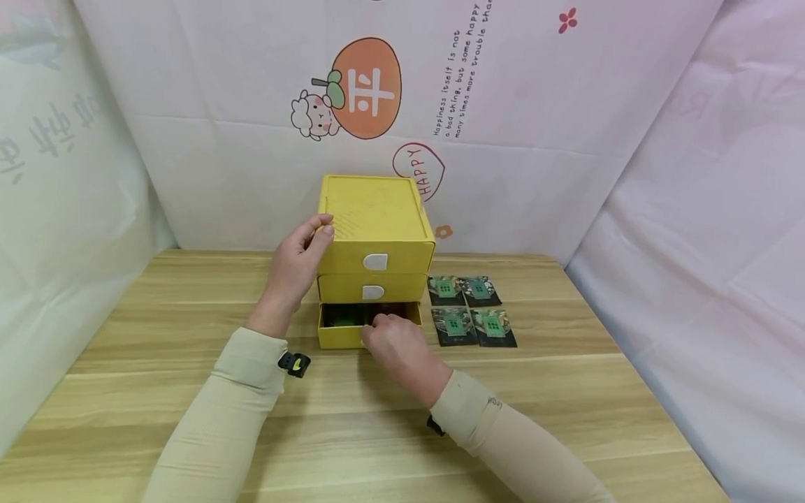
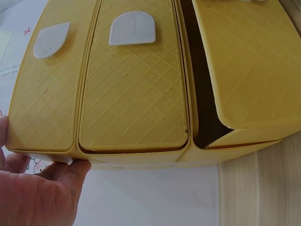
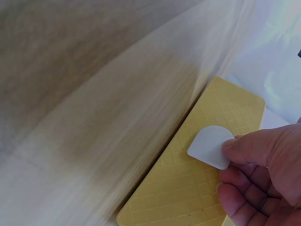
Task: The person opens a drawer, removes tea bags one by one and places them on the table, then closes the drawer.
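A yellow drawer cabinet (image 1: 377,209) stands on the table with three drawers, each fronted by a white tab. My left hand (image 1: 300,262) grips its upper left front corner; in the left wrist view, the hand (image 2: 42,193) has fingers bent against the side and top. The bottom drawer (image 1: 339,338) is pulled out partway, with dark and reddish things inside that I cannot make out. At its front, my right hand (image 1: 402,349) pinches the white tab handle (image 3: 209,146) between thumb and fingers, clearly seen in the right wrist view. The upper two drawers are closed.
Several dark square packets with green labels (image 1: 454,325) lie in two rows just right of the cabinet. Behind it hangs a white printed cloth (image 1: 251,175), with more cloth at both sides. The wooden table (image 1: 553,419) extends toward me.
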{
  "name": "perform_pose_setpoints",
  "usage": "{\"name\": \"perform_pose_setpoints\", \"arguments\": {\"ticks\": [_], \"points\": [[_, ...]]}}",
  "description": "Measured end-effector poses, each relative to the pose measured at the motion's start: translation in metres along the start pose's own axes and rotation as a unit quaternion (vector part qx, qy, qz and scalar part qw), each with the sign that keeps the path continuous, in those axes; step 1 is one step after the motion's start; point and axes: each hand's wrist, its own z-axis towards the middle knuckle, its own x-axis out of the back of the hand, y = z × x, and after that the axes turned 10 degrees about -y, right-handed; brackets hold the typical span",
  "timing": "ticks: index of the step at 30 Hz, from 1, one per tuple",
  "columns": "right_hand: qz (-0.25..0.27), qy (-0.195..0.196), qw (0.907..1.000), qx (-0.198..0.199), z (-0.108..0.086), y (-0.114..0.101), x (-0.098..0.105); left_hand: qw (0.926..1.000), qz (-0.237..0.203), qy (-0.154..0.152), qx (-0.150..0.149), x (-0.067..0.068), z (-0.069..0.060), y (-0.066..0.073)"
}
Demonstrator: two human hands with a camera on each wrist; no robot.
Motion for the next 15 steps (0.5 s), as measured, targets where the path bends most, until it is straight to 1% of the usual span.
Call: {"name": "perform_pose_setpoints", "arguments": {"ticks": [3, 11, 15], "points": [[-0.001, 0.005, 1.0000, 0.003, -0.0023, -0.0012, 0.0008, 1.0000, 0.001, 0.000, 0.001, 0.0002, -0.0002, 0.0003], [0.000, 0.050, 0.9987, 0.006, -0.0079, -0.0050, -0.0004, 1.0000, -0.004, 0.007, -0.004, -0.0004, 0.0000, 0.0002], [0.004, 0.060, 0.9981, 0.009, -0.0104, -0.0065, 0.0001, 1.0000, -0.004, 0.008, -0.003, -0.0003, 0.0012, -0.0014]]}}
